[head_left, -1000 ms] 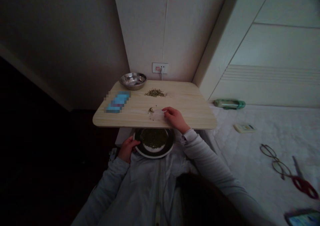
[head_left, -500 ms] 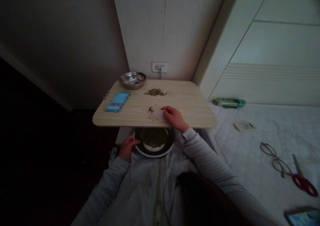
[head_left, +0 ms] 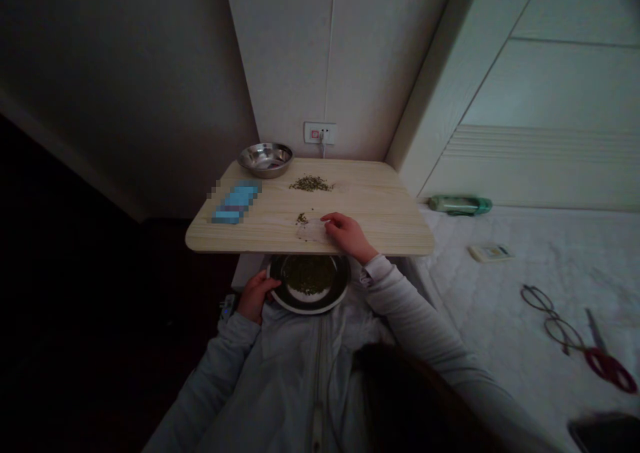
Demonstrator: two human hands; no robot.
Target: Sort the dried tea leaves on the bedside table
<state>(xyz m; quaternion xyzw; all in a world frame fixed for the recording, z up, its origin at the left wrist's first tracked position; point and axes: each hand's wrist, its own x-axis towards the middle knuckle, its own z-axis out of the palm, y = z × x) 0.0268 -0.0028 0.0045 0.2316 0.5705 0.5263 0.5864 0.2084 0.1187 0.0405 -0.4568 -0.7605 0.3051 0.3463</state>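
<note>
My left hand [head_left: 255, 296] grips the left rim of a round dish [head_left: 285, 303] with a pale rim and dark inner wall, thumb over the edge. Many small green grains [head_left: 310, 276] lie in the dish, which sits at my lap below the table's front edge. My right hand [head_left: 347, 233] rests low over the wooden table [head_left: 380, 206], its fingers bent and a small gap between thumb and index finger. By its fingertips is a faint pale patch [head_left: 313, 230]; I cannot tell whether it is clear plastic. A few grains [head_left: 301, 219] lie beside it, and a larger grain pile [head_left: 311, 183] lies farther back.
A steel bowl [head_left: 266, 161] stands at the back left, with a blurred-out blue item [head_left: 236, 203] in front. On the white bed at right lie a green bottle [head_left: 460, 205], a pale device [head_left: 491, 253], glasses [head_left: 553, 319], red-handled scissors [head_left: 607, 366] and a phone [head_left: 607, 433].
The phone screen at the lower right has gone from lit to dark. Both hands and the dish stay nearly in place, with only a slight shift of view.
</note>
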